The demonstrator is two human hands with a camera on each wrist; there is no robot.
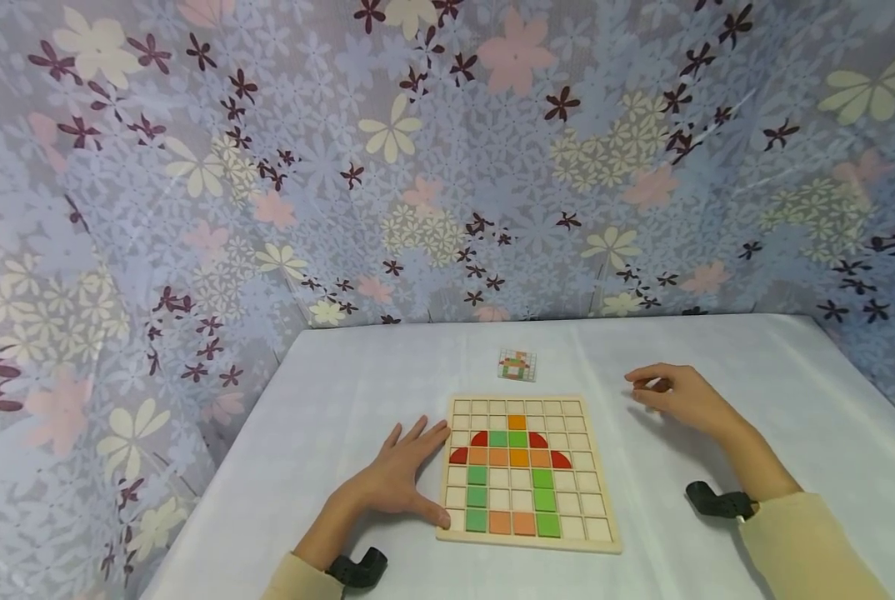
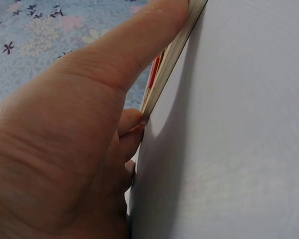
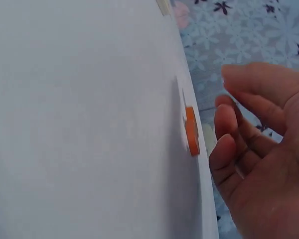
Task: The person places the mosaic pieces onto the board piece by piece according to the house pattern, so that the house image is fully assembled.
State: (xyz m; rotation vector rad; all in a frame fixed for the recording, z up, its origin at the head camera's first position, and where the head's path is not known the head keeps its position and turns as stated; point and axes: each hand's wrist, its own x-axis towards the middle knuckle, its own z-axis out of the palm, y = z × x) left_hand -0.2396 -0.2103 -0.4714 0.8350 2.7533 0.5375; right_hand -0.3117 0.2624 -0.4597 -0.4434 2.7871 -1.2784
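Observation:
A wooden grid board (image 1: 603,500) lies on the table, bearing green, orange and salmon square tiles and several red curved pieces (image 1: 560,459). My left hand (image 1: 398,477) is spread along the board's left side. Its thumb touches the lower-left corner and a fingertip is at the edge higher up; the left wrist view shows the thumb against the board's rim (image 2: 173,52). To the right of the board my right hand (image 1: 683,396) hovers with loosely bent fingers and a gap between thumb and fingers. An orange piece (image 3: 191,130) lies on the table near those fingertips, apart from them.
A small pattern card (image 1: 517,365) with a similar coloured figure lies behind the board. The white-covered table (image 1: 357,375) meets a flowered cloth backdrop (image 1: 447,167) at its back and left. Black wrist devices (image 1: 720,502) are worn on both arms.

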